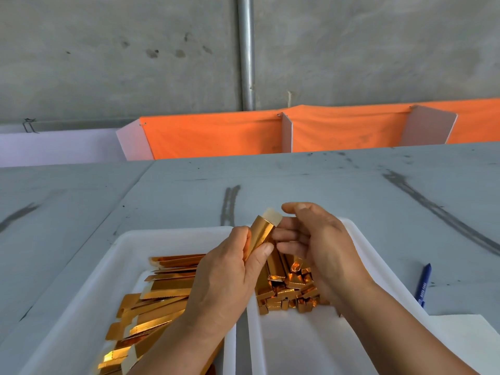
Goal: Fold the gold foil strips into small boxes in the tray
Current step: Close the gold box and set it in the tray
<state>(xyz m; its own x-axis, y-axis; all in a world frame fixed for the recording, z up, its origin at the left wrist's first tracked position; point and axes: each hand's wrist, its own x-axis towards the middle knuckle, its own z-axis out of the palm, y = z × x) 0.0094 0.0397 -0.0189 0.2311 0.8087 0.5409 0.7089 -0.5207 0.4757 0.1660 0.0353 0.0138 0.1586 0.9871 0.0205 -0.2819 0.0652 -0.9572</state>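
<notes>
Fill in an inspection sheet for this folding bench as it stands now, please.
Surface: grey table, dark scuff marks.
Job's things: flat gold strips in left white tray; folded boxes in right white tray; one part-folded box in hand.
Clutter: blue pen and white sheet right of the trays.
Grippers: left hand grips the part-folded box; right hand has curled fingers at its side, grip unclear.
Cables: nothing seen.
Surroundings: orange cloth with white dividers, concrete wall, metal pipe.
</notes>
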